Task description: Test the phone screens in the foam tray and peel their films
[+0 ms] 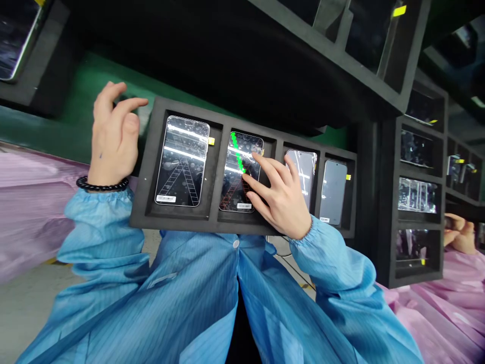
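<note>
A dark foam tray (212, 189) lies before me, with a smartphone in each compartment. On the second smartphone (237, 187), a green blocky trail runs down the screen. The index fingertip of my right hand (282, 197) is at the lower end of that trail; its fingers are spread and grip nothing. The leftmost smartphone (182, 164) shows a ladder-like line pattern. Partly behind my right hand is the third smartphone (308, 177), and the rightmost smartphone (333, 192) has a plain grey screen. Beside the tray's left end, my left hand (115, 134) is raised, fingers loosely curled apart, holding nothing.
Another foam tray of phones (420, 202) stands at the right, beside a co-worker's hand (460, 232) and pink sleeve. A raised tray (341, 50) spans the upper right. A phone (17, 40) sits at the upper left. Pink clothing (38, 202) is at the left.
</note>
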The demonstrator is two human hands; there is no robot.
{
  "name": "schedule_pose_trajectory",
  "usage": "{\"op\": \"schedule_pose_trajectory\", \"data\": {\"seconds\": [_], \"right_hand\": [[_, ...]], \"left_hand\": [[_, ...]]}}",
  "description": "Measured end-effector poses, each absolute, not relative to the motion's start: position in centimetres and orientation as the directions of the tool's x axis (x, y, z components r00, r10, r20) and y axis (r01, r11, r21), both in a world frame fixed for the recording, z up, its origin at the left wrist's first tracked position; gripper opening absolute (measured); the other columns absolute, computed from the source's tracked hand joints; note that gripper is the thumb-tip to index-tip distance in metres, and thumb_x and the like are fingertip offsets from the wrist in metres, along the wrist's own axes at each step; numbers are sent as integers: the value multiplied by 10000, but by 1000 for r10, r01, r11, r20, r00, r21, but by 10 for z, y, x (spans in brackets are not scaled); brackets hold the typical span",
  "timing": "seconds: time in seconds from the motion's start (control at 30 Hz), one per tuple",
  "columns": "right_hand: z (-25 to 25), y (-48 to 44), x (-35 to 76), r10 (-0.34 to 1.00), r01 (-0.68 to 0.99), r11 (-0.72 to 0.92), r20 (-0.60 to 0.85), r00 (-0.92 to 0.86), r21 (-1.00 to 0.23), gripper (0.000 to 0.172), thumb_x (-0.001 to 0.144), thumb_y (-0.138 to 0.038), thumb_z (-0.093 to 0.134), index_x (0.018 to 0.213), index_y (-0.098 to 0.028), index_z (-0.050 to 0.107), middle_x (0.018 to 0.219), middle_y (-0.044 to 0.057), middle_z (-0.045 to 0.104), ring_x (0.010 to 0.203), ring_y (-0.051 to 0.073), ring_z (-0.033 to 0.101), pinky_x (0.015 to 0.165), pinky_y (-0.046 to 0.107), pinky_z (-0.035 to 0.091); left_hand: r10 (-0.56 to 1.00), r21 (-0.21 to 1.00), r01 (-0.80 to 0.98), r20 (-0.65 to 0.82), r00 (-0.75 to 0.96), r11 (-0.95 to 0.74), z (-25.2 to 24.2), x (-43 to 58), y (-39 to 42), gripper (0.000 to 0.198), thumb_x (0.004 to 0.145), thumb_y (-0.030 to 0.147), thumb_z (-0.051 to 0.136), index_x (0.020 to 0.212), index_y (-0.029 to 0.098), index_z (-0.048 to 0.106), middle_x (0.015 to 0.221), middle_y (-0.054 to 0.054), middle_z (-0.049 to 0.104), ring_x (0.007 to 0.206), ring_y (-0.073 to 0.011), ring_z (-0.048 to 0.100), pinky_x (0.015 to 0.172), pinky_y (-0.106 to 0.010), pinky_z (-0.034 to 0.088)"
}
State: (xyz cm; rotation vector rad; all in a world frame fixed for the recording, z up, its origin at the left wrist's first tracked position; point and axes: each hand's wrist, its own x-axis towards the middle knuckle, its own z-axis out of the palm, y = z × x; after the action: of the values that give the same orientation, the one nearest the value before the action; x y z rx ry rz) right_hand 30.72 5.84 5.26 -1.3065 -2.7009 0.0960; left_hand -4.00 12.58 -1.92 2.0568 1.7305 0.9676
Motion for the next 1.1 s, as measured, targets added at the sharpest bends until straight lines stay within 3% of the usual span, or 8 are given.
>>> {"op": "schedule_pose_trajectory", "data": {"seconds": [0.37, 0.57, 0.77, 1.1], "right_hand": [[67, 17, 321, 773, 752, 630, 58, -632, -191, 273, 1027, -302, 537, 1139, -196, 763, 1526, 123, 577, 1309, 282, 580, 1239, 595, 311], [73, 24, 327, 759, 726, 637, 45, -650, -258, 287, 1020, -299, 535, 908, -238, 792, 1486, 52, 622, 1294, 274, 593, 1259, 582, 297], [55, 84, 331, 877, 867, 475, 160, -452, -152, 362, 1052, -397, 445, 1268, -245, 692, 1613, 115, 467, 1392, 338, 505, 1211, 645, 309], [39, 117, 325, 888, 885, 452, 147, -435, -113, 368, 1060, -436, 411, 1236, -270, 689, 1634, 90, 438, 1393, 336, 491, 1220, 655, 276]], "left_hand": [[948, 595, 763, 311, 71, -252, -19, -39, 125, 697, 1033, 663, 251, 1431, 197, 585, 1573, -120, 442, 1552, -282, 321, 1280, -504, 284], [955, 601, 765, 290, 61, -231, -18, -39, 125, 694, 1022, 690, 236, 1430, 247, 582, 1572, -84, 445, 1555, -275, 316, 1274, -540, 274], [950, 603, 763, 308, 49, -234, -18, -38, 126, 738, 1008, 708, 250, 1411, 201, 603, 1565, -129, 461, 1539, -303, 347, 1273, -542, 285], [950, 610, 756, 308, 51, -238, -22, -40, 128, 737, 1017, 684, 256, 1400, 167, 614, 1564, -175, 457, 1536, -318, 349, 1264, -543, 296]]}}
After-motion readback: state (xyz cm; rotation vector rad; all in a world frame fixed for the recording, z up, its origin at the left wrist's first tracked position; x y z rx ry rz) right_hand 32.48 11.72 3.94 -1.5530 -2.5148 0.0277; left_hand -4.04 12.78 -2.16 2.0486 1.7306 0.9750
